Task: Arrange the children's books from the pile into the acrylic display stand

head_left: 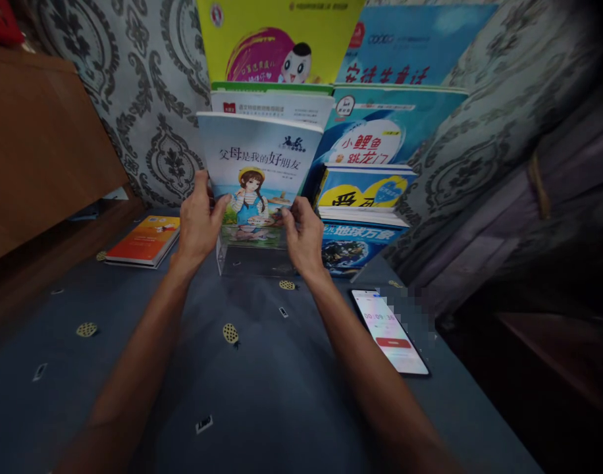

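Note:
Both my hands grip a light-blue children's book (262,148) with a girl in a yellow hat on its cover. My left hand (199,220) holds its left edge, thumb across the front. My right hand (304,236) pinches the lower right edge. The book stands nearly upright at the front pocket of a clear display rack (252,260); whether its bottom edge rests in the pocket I cannot tell. Behind it rise a white book (282,105) and a tall yellow-green book (276,39). To the right, a teal book (375,125) and a blue earth book (361,247) fill other tiers.
An orange book (146,238) lies flat on the dark cloth (173,395) at the left, near a wooden cabinet (45,151). A phone (390,332) with a running timer lies at the right. Patterned wallpaper (170,155) and a purple curtain (489,217) stand behind.

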Available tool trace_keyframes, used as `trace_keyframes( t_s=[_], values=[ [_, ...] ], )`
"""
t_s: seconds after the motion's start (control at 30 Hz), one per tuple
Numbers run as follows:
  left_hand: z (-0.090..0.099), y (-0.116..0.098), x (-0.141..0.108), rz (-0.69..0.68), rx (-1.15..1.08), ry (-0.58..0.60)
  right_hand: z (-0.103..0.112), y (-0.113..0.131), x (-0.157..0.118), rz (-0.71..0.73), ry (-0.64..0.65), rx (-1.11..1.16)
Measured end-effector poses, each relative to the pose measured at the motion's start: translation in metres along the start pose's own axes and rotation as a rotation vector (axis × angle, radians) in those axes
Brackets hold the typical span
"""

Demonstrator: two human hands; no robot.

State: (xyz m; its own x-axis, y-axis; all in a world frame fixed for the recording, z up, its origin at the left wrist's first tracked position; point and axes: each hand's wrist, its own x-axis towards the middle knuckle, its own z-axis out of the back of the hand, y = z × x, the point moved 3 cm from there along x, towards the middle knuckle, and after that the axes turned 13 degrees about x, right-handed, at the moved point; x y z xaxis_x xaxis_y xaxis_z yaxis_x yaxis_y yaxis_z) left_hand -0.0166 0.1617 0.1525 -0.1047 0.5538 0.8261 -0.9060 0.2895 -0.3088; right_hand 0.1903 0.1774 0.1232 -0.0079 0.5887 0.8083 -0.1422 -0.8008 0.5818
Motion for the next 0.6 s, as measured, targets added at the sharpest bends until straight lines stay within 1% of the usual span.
trace_keyframes(
  t_s=[0.23, 0.43, 0.6],
  values=[
    [-0.0005, 0.0021, 0.0005, 0.0, 0.008, -0.002, -0.0015, -0.0016, -0.0003, -0.01, 0.005, 0.025],
    [0.0001, 0.0022, 0.0008, 0.014, 0.027, 0.023, -0.0021, -0.0035, -0.0007, -0.025, 0.022, 0.046],
    [0.0008, 0.0035, 0.0009, 0.004, 0.017, 0.024, -0.0016, -0.0009, -0.0002, -0.001, 0.014, 0.012]
  ],
)
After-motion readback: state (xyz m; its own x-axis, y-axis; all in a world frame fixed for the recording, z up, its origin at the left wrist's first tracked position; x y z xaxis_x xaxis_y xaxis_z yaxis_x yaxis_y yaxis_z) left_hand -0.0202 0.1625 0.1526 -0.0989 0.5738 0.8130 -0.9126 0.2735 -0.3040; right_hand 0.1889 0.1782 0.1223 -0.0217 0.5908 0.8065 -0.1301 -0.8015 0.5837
